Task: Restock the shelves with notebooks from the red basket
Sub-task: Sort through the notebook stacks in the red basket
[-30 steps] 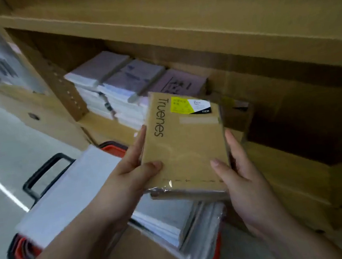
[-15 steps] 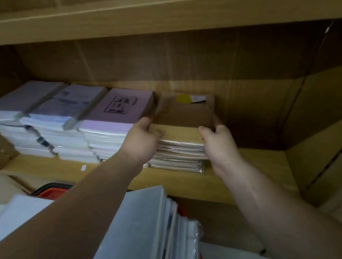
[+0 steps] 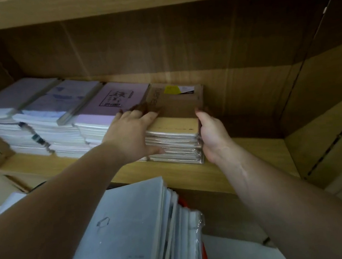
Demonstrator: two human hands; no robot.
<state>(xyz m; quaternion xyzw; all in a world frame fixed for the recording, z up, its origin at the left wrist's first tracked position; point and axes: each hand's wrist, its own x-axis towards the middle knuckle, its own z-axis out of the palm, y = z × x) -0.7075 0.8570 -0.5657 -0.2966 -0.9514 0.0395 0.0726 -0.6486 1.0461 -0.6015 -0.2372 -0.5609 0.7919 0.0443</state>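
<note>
Head view: the kraft-covered notebook (image 3: 175, 105), with its yellow label toward the back, lies on top of the rightmost stack of wrapped notebooks (image 3: 174, 148) on the wooden shelf (image 3: 255, 157), just beside the purple-covered stack (image 3: 115, 101).

The left hand (image 3: 131, 134) lies over the kraft cover's near left corner, fingers spread flat on top and thumb down against the front of the stack. It presses rather than grasps.

The right hand (image 3: 212, 135) is set against the stack's right side. Its fingers run back into shadow, so whether they curl round the edge cannot be told.

The step in hand looks like the end of a placement: squaring the notebook onto its pile.

Below the shelf, the red basket (image 3: 184, 203) shows only a strip of rim, with grey-white notebooks (image 3: 124, 232) piled high in it (plenty left to shelve).

The next move probably calls for letting go once the edges line up, then reaching down for another notebook. The wrapping looks slippery, so the pile could skew if it is nudged on the way out.
</note>
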